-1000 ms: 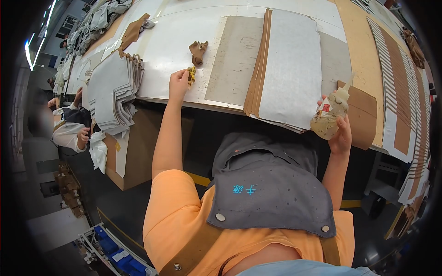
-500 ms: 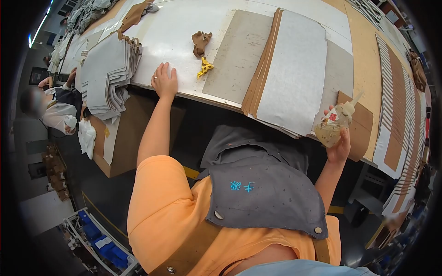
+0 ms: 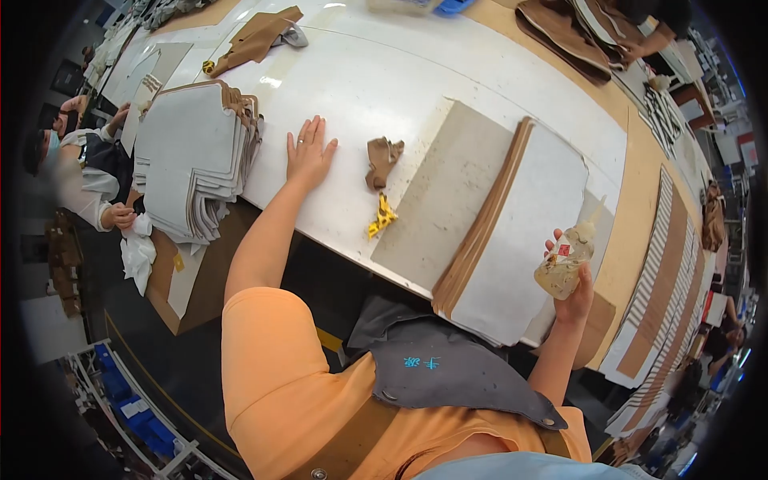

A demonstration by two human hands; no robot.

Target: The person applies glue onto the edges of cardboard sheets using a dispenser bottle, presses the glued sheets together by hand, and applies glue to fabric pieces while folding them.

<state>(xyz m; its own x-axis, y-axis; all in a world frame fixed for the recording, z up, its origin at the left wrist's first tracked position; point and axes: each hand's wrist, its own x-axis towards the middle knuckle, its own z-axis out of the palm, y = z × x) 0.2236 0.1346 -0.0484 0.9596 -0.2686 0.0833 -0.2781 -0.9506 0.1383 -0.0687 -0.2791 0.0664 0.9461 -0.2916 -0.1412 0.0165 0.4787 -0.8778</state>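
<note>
My left hand [image 3: 310, 158] lies on the white tabletop [image 3: 340, 104] with its fingers apart and nothing in them. To its right are a crumpled brown scrap [image 3: 382, 162] and, below that, a yellow patterned piece [image 3: 382, 217]. My right hand [image 3: 574, 298] is wrapped round a clear, stained bottle [image 3: 560, 270] with a pale nozzle, held over the stack of white-faced brown sheets [image 3: 520, 232]. A grey board [image 3: 448, 184] lies partly under that stack.
A tall stack of grey-white cut pieces [image 3: 180, 144] stands at the left edge, near a seated person [image 3: 88, 180]. Striped strips [image 3: 660, 288] lie at the right. Brown pieces [image 3: 560, 36] and another person's arm [image 3: 652, 42] are at the back right.
My left hand first let go of the yellow piece, then came to rest flat on the table, further in from the edge. The view has shifted, showing more of the table's far side.
</note>
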